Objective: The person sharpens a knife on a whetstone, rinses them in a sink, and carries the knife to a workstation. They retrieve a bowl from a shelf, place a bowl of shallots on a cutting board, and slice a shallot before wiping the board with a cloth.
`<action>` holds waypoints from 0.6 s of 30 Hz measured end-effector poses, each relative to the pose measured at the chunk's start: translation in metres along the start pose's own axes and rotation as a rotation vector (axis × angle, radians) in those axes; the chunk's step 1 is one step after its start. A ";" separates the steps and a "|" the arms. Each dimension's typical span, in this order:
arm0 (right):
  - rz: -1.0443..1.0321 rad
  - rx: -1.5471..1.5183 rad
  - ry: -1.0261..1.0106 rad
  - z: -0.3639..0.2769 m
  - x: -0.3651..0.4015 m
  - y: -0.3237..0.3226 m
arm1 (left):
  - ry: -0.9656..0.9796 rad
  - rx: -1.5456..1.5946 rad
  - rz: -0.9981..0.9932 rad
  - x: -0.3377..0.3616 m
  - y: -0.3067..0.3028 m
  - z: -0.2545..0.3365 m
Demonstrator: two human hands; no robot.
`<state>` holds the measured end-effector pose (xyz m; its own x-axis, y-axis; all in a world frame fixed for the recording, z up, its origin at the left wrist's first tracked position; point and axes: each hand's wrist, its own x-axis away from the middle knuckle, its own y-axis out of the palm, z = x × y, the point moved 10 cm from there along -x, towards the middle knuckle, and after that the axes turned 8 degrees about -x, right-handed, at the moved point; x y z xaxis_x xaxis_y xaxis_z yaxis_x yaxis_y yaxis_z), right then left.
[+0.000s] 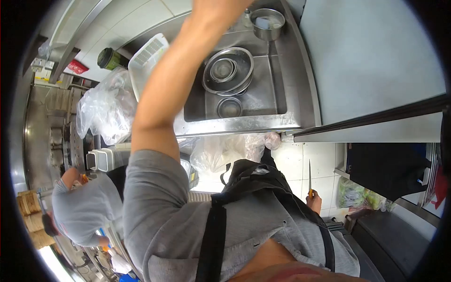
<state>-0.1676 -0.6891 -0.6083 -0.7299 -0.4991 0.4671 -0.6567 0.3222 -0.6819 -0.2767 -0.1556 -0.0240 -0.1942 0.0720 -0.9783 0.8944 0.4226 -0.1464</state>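
Note:
My right hand is low on my right side, fingers wrapped round the yellow handle of a knife. The thin blade points forward, away from my body. Over the left part of the steel sink my left arm stretches forward, and my left hand is cut off by the top edge, so its fingers are hidden. Near that arm, nested metal bowls sit in the basin, with a small round bowl in front of them. A metal pot stands at the sink's far end.
Left of the sink are a white plastic basket, a clear plastic bag and a dark green container. A grey panel borders the right. A co-worker in a grey shirt bends at the left. Bagged greens lie at right.

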 end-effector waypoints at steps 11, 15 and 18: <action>-0.068 -0.072 -0.213 -0.132 0.034 -0.042 | -1.420 -0.370 -0.981 0.510 -0.006 -0.207; -0.151 -0.077 -0.270 -0.198 0.006 -0.048 | -1.675 -0.406 -1.056 0.623 0.026 -0.218; -0.186 -0.033 -0.354 -0.245 -0.017 -0.049 | -2.054 -0.439 -0.809 0.695 0.039 -0.203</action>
<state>-0.1698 -0.4990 -0.4452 -0.4911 -0.7959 0.3541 -0.7816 0.2230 -0.5826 -0.4584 0.0949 -0.6802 0.4516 -0.7804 0.4325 0.6945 0.0032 -0.7195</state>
